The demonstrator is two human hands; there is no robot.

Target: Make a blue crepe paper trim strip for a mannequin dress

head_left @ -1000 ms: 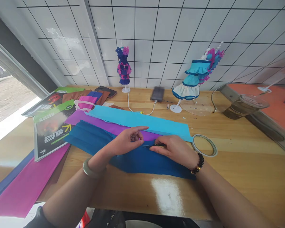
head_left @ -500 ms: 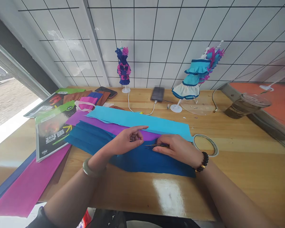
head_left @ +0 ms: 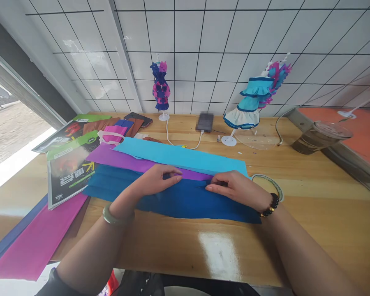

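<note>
A long dark blue sheet of crepe paper (head_left: 185, 203) lies across the wooden table (head_left: 311, 218), with a purple sheet (head_left: 120, 158) and a light blue sheet (head_left: 185, 156) overlapping behind it. My left hand (head_left: 156, 181) rests on the blue sheet's upper edge, its fingers curled and pinching the paper. My right hand (head_left: 236, 190) sits a short way to the right on the same edge, fingers pinched together over a thin dark tool that barely shows at the fingertips. Both wrists wear bracelets.
A roll of tape (head_left: 279, 187) lies just right of my right hand. Magazines (head_left: 68, 168) and a magenta sheet (head_left: 33, 242) are on the left. Two paper-dress figures (head_left: 160, 88) (head_left: 253, 102), a charging phone (head_left: 205, 122) and a lidded drink cup (head_left: 317, 137) stand at the back.
My left hand's stretched forefinger has curled down onto the paper's edge. Both hands have shifted slightly away from me, and the blue sheet has been drawn up closer to the purple one.
</note>
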